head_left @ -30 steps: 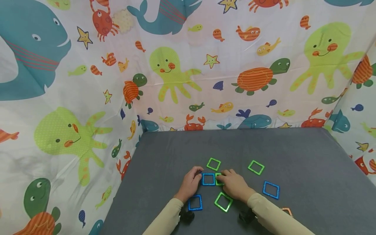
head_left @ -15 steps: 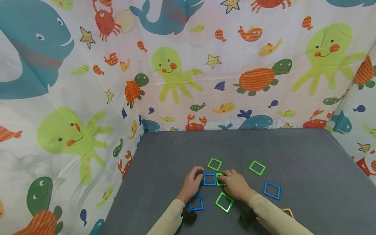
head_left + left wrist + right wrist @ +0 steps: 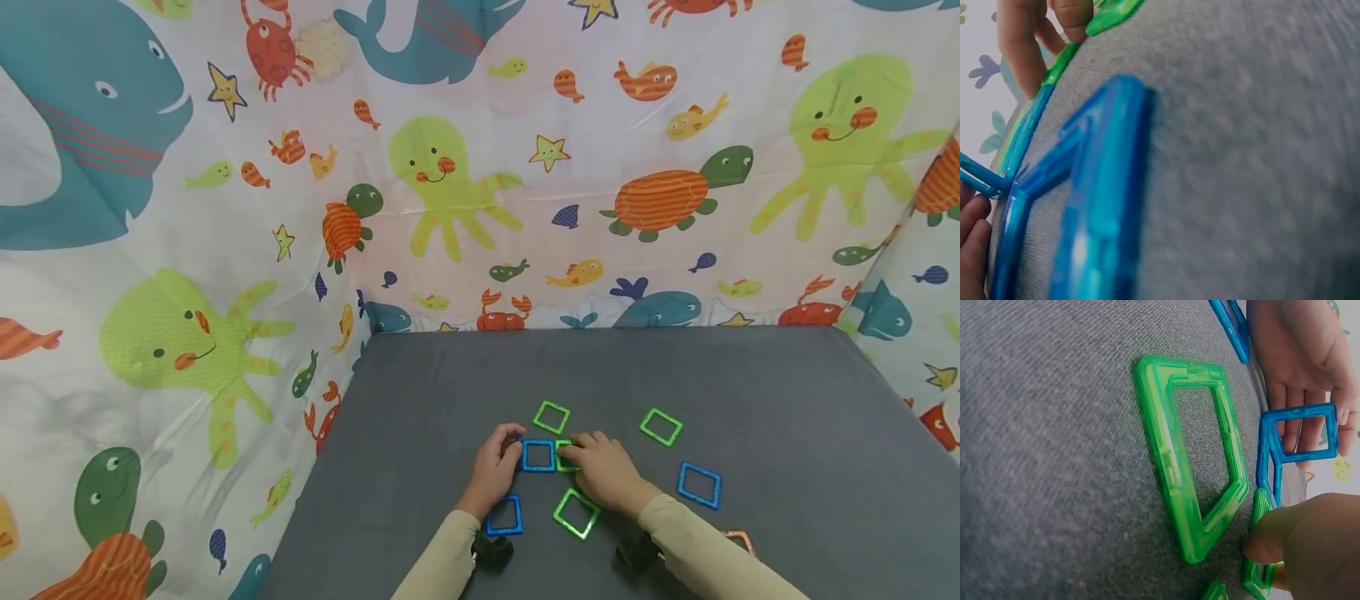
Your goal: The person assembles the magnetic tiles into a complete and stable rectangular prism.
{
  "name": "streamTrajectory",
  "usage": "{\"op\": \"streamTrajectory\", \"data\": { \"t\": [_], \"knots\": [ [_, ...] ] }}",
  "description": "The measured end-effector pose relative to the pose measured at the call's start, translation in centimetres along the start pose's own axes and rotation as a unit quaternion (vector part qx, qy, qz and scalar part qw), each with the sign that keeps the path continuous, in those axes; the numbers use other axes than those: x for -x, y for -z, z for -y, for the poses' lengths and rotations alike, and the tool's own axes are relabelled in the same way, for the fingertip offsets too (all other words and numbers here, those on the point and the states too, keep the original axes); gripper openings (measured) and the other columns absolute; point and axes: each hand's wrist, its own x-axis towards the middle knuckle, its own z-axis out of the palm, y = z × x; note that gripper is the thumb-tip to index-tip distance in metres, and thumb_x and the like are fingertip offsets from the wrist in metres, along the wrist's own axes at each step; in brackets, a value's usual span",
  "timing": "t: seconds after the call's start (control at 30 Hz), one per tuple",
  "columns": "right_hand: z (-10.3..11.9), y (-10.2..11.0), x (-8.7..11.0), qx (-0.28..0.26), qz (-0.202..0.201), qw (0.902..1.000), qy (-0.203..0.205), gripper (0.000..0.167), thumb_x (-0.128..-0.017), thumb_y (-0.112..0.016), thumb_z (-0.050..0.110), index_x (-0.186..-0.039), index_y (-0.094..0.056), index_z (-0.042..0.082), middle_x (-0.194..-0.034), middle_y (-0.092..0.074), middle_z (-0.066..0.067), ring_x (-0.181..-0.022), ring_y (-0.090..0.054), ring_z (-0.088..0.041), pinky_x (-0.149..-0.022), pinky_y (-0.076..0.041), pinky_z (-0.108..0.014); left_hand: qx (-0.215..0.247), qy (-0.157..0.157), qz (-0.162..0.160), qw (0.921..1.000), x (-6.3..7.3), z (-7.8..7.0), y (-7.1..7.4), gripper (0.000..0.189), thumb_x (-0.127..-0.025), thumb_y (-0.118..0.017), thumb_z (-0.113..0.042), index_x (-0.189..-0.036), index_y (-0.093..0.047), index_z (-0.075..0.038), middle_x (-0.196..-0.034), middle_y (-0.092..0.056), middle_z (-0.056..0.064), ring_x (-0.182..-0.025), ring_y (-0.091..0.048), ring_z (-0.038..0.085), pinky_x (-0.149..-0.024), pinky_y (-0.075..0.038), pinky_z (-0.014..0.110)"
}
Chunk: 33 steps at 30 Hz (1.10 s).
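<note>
My left hand [image 3: 495, 471] pinches an upright blue square magnetic tile [image 3: 1297, 412], thumb on one side and fingers behind. Its lower edge meets one side of a flat blue square tile [image 3: 538, 470]. Edge to edge with that flat one lies a green square tile [image 3: 1260, 503], gripped by my right hand [image 3: 606, 473] with thumb and fingers, which hide part of it. Below my left hand in the head view is another blue tile [image 3: 520, 514], large and close in the left wrist view. A green tile [image 3: 1155, 437] lies near my right wrist.
Behind the hands lies a green tile [image 3: 552, 431]. Farther right are another green tile [image 3: 649, 433], a blue tile [image 3: 698, 502] and an orange piece [image 3: 742, 537], partly behind the right sleeve. A sea-animal curtain [image 3: 465, 275] surrounds the grey table [image 3: 420, 383].
The head view has shifted slightly, so everything sits a little farther right in it. Both hands keep their hold on the tiles.
</note>
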Motion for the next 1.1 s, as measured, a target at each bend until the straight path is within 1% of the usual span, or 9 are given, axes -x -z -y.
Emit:
{"op": "streamTrajectory", "data": {
  "t": [0.13,0.23,0.4,0.6,0.7,0.8,0.93,1.0,1.1],
  "knots": [
    [0.2,0.3,-0.1,-0.004,0.002,1.0,0.001,0.043,-0.081,-0.067,-0.001,-0.12,-0.074,0.015,-0.121,-0.069,-0.016,-0.1,-0.062,-0.037,-0.075,-0.051,-0.054,0.003,0.001,-0.004,1.0,0.1,0.1,0.0,0.031,-0.109,-0.046,-0.025,-0.134,-0.061,-0.013,-0.134,-0.066,0.008,-0.119,-0.064,0.022,-0.098,-0.052,0.037],
    [0.3,0.4,-0.2,-0.006,0.01,0.9999,0.0,0.041,-0.082,-0.067,-0.001,-0.119,-0.074,0.015,-0.12,-0.069,-0.016,-0.099,-0.062,-0.038,-0.075,-0.051,-0.055,0.005,0.004,-0.006,1.0,0.2,0.0,-0.1,0.031,-0.109,-0.046,-0.025,-0.133,-0.061,-0.013,-0.133,-0.066,0.008,-0.118,-0.064,0.022,-0.098,-0.052,0.037],
    [0.3,0.6,-0.9,0.004,0.009,1.0,0.0,0.031,-0.085,-0.069,0.003,-0.113,-0.076,0.015,-0.11,-0.072,-0.013,-0.09,-0.065,-0.036,-0.071,-0.053,-0.053,0.003,0.008,-0.009,0.9999,0.1,0.0,-0.1,0.032,-0.108,-0.047,-0.025,-0.134,-0.061,-0.012,-0.134,-0.066,0.009,-0.12,-0.064,0.02,-0.099,-0.052,0.036],
    [0.3,1.0,-2.3,-0.003,0.005,0.9996,-0.027,0.022,-0.089,-0.071,0.011,-0.111,-0.076,0.011,-0.102,-0.072,-0.012,-0.082,-0.065,-0.031,-0.064,-0.055,-0.047,0.011,0.01,-0.012,0.9998,0.1,0.0,-0.1,0.029,-0.108,-0.049,-0.021,-0.133,-0.061,-0.015,-0.133,-0.067,0.008,-0.117,-0.063,0.02,-0.098,-0.051,0.034],
    [0.3,1.2,-3.2,-0.013,-0.013,0.9993,-0.033,0.024,-0.089,-0.073,0.012,-0.113,-0.076,0.01,-0.103,-0.071,-0.014,-0.084,-0.064,-0.032,-0.066,-0.055,-0.047,0.017,0.009,-0.017,0.9997,0.0,-0.1,-0.2,0.028,-0.108,-0.049,-0.019,-0.133,-0.062,-0.016,-0.132,-0.067,0.008,-0.116,-0.063,0.021,-0.097,-0.051,0.033],
    [0.1,1.1,-3.9,-0.021,-0.032,0.999,-0.024,0.025,-0.09,-0.073,0.01,-0.115,-0.075,0.009,-0.107,-0.07,-0.017,-0.091,-0.066,-0.036,-0.071,-0.056,-0.05,0.022,0.001,-0.024,0.9995,0.0,-0.2,-0.3,0.029,-0.108,-0.049,-0.017,-0.133,-0.061,-0.014,-0.13,-0.067,0.009,-0.114,-0.063,0.024,-0.095,-0.051,0.034],
    [-0.1,0.7,-4.7,-0.028,-0.041,0.9987,-0.006,0.027,-0.09,-0.073,0.008,-0.117,-0.073,0.008,-0.117,-0.068,-0.022,-0.102,-0.066,-0.042,-0.078,-0.057,-0.055,-0.003,-0.003,-0.029,0.9996,0.2,-0.2,-0.3,0.03,-0.108,-0.048,-0.019,-0.133,-0.062,-0.013,-0.128,-0.066,0.01,-0.111,-0.064,0.022,-0.094,-0.052,0.034],
    [-0.3,0.4,-5.1,-0.03,-0.035,0.999,-0.002,0.028,-0.091,-0.072,0.008,-0.119,-0.072,0.008,-0.121,-0.067,-0.025,-0.106,-0.065,-0.045,-0.08,-0.056,-0.058,-0.017,-0.001,-0.029,0.9994,0.3,-0.2,-0.3,0.031,-0.108,-0.048,-0.022,-0.133,-0.063,-0.014,-0.126,-0.065,0.01,-0.11,-0.064,0.02,-0.093,-0.053,0.034],
    [-0.4,0.3,-5.6,-0.026,-0.002,0.9996,-0.009,0.03,-0.093,-0.07,0.008,-0.123,-0.07,0.011,-0.128,-0.064,-0.026,-0.112,-0.063,-0.047,-0.082,-0.056,-0.061,-0.024,0.001,-0.031,0.9992,0.3,-0.1,-0.3,0.031,-0.108,-0.048,-0.024,-0.133,-0.064,-0.017,-0.124,-0.064,0.008,-0.108,-0.064,0.019,-0.092,-0.053,0.034]
  ]
}}
